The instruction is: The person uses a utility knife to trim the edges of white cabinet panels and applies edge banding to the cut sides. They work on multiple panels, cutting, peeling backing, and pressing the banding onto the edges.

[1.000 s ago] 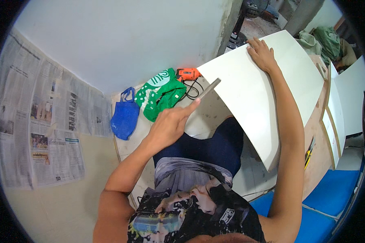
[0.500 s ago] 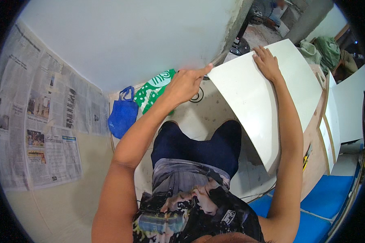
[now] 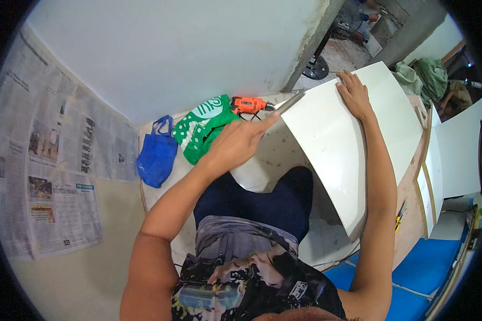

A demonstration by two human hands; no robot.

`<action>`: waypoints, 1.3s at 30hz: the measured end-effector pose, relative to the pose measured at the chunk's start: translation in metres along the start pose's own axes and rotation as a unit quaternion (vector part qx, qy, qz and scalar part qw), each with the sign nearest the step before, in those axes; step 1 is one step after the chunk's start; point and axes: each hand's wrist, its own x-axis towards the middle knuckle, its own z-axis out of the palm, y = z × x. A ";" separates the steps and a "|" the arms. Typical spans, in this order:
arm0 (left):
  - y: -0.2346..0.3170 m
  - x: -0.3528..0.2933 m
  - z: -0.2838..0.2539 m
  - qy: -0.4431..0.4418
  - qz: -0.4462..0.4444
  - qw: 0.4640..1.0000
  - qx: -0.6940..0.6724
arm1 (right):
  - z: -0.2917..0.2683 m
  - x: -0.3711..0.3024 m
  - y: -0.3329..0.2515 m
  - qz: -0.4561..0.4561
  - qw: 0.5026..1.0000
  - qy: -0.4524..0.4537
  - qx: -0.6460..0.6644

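Note:
A curved white panel [image 3: 332, 144] lies slanted in front of me on the right. In my left hand [image 3: 238, 140], closed, is a grey flat metal file [image 3: 292, 100], which lies along the panel's far left corner and edge. My right hand [image 3: 354, 96] rests with fingers stretched on the panel near its far edge, the fingertips at that edge. My right forearm lies over the panel's surface. A yellow-and-black cutter knife [image 3: 399, 216] lies on a plywood board [image 3: 407, 243] beside that forearm.
An orange power drill [image 3: 248, 105], a green dotted bag [image 3: 203, 128] and a blue bag [image 3: 157, 152] sit by the wall. Newspaper sheets [image 3: 64, 160] cover the left wall. More white panels [image 3: 458, 160] stand right, above blue surfaces [image 3: 426, 265]. Another person [image 3: 367, 18] works beyond the doorway.
My left hand has drawn back toward me and slightly down, showing more of the file and the drill. My right hand keeps its place on the panel. The view has shifted a little.

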 end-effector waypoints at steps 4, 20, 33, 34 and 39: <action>-0.020 0.050 -0.005 0.047 -0.083 0.993 -0.070 | 0.004 0.003 -0.004 -0.007 1.000 0.021 0.010; 0.020 0.031 0.074 0.249 -0.237 0.790 -0.508 | 0.007 0.001 -0.001 -0.039 0.998 0.034 0.042; 0.035 0.036 0.072 0.313 -0.215 0.895 -0.236 | 0.001 0.003 -0.004 -0.094 0.993 0.072 0.024; 0.034 0.035 0.069 0.303 -0.203 0.907 -0.208 | -0.001 0.001 -0.009 -0.127 0.989 0.061 0.045; 0.013 0.023 0.063 0.225 -0.151 0.924 -0.271 | -0.020 -0.039 -0.128 -0.268 0.960 -0.046 0.066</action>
